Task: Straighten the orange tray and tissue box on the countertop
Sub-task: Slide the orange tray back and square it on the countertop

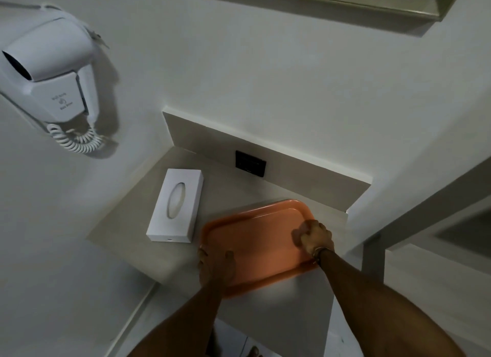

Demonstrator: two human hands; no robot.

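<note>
An empty orange tray point(259, 239) lies on the beige countertop point(148, 239), turned at an angle to the back wall, its near corner reaching past the counter's front edge. My left hand point(215, 263) grips its near left rim. My right hand point(314, 237) grips its right rim, thumb on the tray's inner surface. A white tissue box point(176, 205) lies flat to the left of the tray, a small gap between them, its oval slot facing up and its long side running away from me.
A black wall socket point(250, 163) sits in the beige backsplash behind the tray. A white wall-mounted hair dryer point(50, 83) with a coiled cord hangs on the left wall. A mirror frame point(332, 0) is above. A grey frame point(425, 213) stands at the right.
</note>
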